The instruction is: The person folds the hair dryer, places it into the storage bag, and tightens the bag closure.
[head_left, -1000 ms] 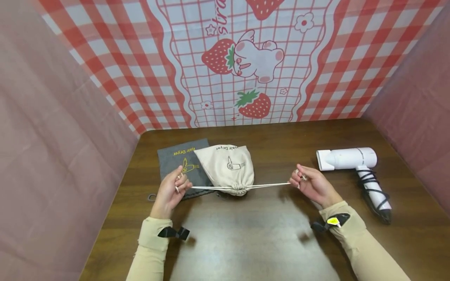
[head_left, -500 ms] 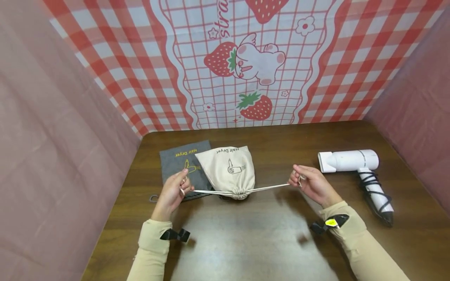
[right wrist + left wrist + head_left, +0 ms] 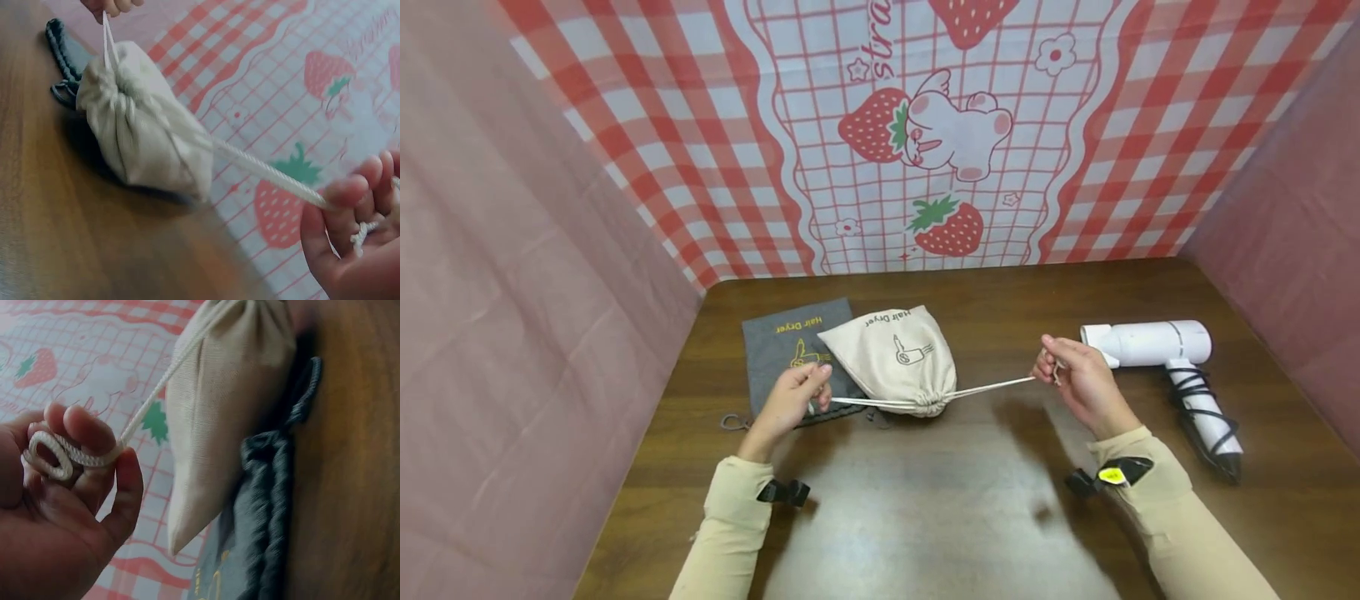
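A cream drawstring bag (image 3: 898, 354) printed "Hair Dryer" has its mouth gathered tight, facing the person. White drawstrings (image 3: 992, 388) run out taut from both sides of it. My left hand (image 3: 793, 402) pinches the left cord; in the left wrist view a loop of cord (image 3: 47, 456) curls among the fingers. On the other side my right hand (image 3: 1078, 379) pinches the right cord, with a knotted end (image 3: 362, 236) showing by the palm in the right wrist view. Beneath the cream bag's left side lies a flat grey drawstring bag (image 3: 775, 358), also printed "Hair Dryer".
A white hair dryer (image 3: 1150, 343) with its black cord (image 3: 1198, 408) wound round the handle lies at the right of the wooden table (image 3: 925, 517). A checked strawberry cloth (image 3: 700, 150) hangs behind, and pinkish curtains (image 3: 512, 333) flank both sides.
Both hands have shifted right, the left one turning over slightly. The cream bag has moved a little right and turned, its cords still pulled taut between the hands.
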Available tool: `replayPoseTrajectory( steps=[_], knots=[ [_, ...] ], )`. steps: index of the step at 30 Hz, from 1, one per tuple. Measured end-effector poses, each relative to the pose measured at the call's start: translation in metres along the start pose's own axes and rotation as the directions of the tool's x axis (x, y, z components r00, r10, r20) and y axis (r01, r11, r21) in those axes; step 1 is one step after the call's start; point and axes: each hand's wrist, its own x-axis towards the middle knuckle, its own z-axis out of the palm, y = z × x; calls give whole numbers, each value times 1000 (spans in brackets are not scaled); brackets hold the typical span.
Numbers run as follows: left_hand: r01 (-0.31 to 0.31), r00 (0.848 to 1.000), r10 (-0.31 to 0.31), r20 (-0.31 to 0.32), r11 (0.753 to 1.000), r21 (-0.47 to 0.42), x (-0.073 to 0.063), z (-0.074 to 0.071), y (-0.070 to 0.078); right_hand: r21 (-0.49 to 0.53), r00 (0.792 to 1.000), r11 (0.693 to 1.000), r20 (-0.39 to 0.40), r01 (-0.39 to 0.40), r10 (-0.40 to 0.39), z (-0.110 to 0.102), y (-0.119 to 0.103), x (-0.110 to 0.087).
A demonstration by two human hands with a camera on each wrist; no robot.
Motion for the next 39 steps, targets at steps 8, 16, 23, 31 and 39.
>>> replayPoseTrajectory(
  steps=[8, 16, 23, 31, 39],
  knots=[
    [-93, 989, 90, 116, 995, 21, 7, 24, 1, -41, 981, 980, -23, 193, -194, 21, -33, -10],
    [-72, 977, 71, 199, 997, -1, 10, 42, 1, 234, 566, 916, 728, 326, -387, 20, -61, -18],
    [-70, 954, 66, 292, 998, 2, 25, 49, 7, 99, 399, 944, 889, 314, -226, 5, -70, -16],
    [-50, 951, 20, 308, 995, 88, 69, 42, 21, -289, 543, 916, 834, 276, 99, -15, -57, -5],
    [-57, 979, 18, 203, 981, 187, 112, 47, 17, -901, 786, 432, 296, 41, 543, -11, -51, 18]
  ],
)
